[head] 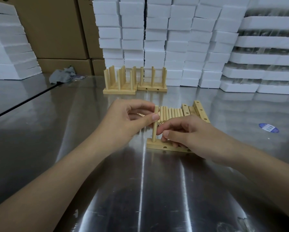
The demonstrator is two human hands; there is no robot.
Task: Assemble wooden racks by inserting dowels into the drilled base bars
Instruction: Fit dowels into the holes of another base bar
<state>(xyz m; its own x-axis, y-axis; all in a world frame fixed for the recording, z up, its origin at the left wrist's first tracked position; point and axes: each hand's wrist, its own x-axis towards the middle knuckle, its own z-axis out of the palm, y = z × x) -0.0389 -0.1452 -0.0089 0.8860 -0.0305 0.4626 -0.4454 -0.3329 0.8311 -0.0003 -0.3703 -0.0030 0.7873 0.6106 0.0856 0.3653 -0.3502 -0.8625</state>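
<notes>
A drilled wooden base bar point(158, 145) lies on the steel table in front of me. One dowel point(155, 129) stands upright in the hole at its left end. My left hand point(128, 121) pinches that dowel near its top between thumb and fingers. My right hand point(188, 136) grips the right part of the bar, its fingers curled over it. Behind the hands lies a row of several loose dowels point(171, 113), with spare drilled bars point(199, 111) to their right.
Two finished racks point(119, 81) point(153, 81) stand at the back of the steel table point(90, 123). Stacks of white foam blocks point(173, 39) and cardboard boxes point(56, 30) line the far edge. A grey rag point(61, 76) lies back left, a blue sticker point(268, 127) to the right.
</notes>
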